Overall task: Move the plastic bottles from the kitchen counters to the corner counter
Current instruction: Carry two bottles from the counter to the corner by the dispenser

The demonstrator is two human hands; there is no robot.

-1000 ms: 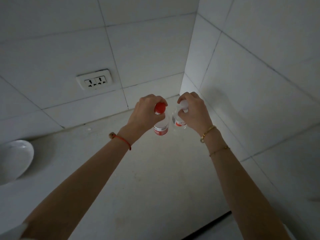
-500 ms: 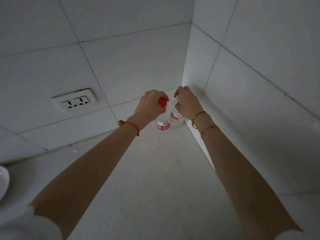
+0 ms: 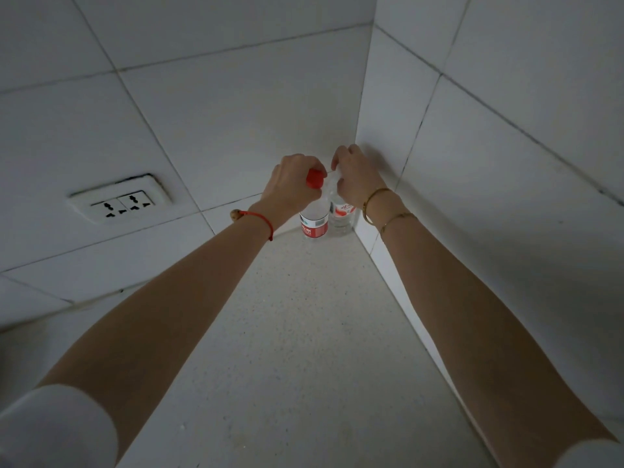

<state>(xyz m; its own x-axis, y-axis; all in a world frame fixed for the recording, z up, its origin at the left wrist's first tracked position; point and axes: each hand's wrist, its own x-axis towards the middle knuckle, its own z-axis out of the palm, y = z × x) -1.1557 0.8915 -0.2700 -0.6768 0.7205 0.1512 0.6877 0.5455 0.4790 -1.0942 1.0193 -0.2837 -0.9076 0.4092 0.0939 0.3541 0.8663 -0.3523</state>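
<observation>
Two clear plastic bottles stand upright side by side in the far corner of the speckled counter [image 3: 304, 332], where the two tiled walls meet. The left bottle [image 3: 314, 221] has a red cap and a red label; my left hand [image 3: 292, 184] grips it around the neck. The right bottle [image 3: 341, 214], with a red-and-white label, sits closest to the corner; my right hand [image 3: 356, 179] is closed over its top, which hides the cap. Both bottle bases appear to rest on the counter.
A white double wall socket [image 3: 120, 201] is set in the left tiled wall. The right tiled wall [image 3: 489, 197] runs close beside my right forearm. White sleeves show at both lower corners.
Both hands carried the bottles forward and down into the corner until they met the counter. The white bowl at the left has left the view.
</observation>
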